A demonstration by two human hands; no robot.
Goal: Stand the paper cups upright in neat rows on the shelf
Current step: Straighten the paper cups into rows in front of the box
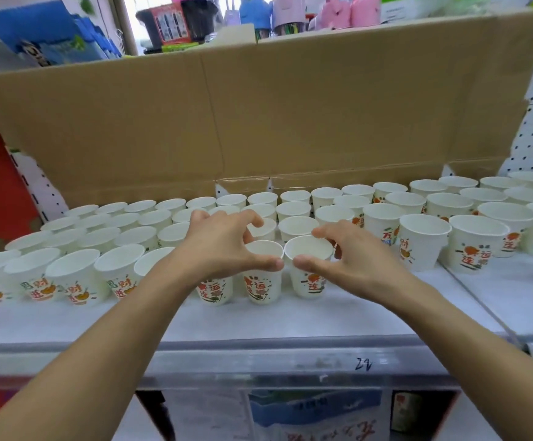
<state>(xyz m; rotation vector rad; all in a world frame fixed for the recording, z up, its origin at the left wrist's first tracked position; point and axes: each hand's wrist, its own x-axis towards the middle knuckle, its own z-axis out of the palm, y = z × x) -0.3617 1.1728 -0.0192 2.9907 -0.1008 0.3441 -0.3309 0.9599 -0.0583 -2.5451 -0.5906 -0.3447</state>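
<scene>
- Nearest you, your left forearm [99, 329] and right forearm [449, 329] came in from the bottom corners. They converged over the shelf [290, 316], both bare and stretched almost straight.
- Your left hand [224, 246] was arched palm-down over the left cup [263, 276]. The thumb lay against its near rim and the curled fingers reached over the far side, so it read as a light pinch on the rim, not a full wrap.
- Your right hand [344, 253] mirrored it on the right cup [308, 270], with the thumb on the near rim and the fingers curled round the back.
- Both cups stood upright, mouths up, touching each other in the front row. Their bases looked to be resting on the shelf.
- Holding them by the rim from above made sense. Neighbours crowded the walls, so the top was the free part, and that grip let you nudge each cup into line without tipping it.
- The other paper cups [297, 226] stood upright in rows running back to the cardboard sheet [290, 116] propped behind them, which seemed to serve as a backstop.
- Right of the right cup the front row showed a gap, partly hidden by your hand. I judged that the row was unfinished there.
</scene>
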